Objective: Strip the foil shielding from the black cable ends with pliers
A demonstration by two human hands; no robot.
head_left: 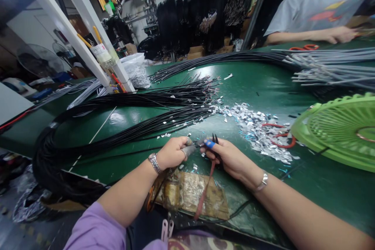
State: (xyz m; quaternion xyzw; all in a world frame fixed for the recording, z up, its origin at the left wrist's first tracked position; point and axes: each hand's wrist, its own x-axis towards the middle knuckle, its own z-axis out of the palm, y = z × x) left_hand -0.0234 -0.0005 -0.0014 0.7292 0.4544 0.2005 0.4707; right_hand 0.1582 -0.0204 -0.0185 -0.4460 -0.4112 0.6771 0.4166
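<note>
My left hand is closed in a pinch, its fingertips covered, on the end of a black cable that runs off to the left. Close beside it, my right hand is closed, with blue tape around one fingertip. From that hand two dark points of a small tool stick up; the rest of it is hidden in the palm. A reddish strap hangs below the right hand. Between the two sets of fingertips, the cable's tip is too small to make out.
Black cable bundles lie on the green table. Silvery scraps are heaped near red-handled pliers and a green fan. Taped cardboard lies at the near edge. A co-worker's hand is across the table.
</note>
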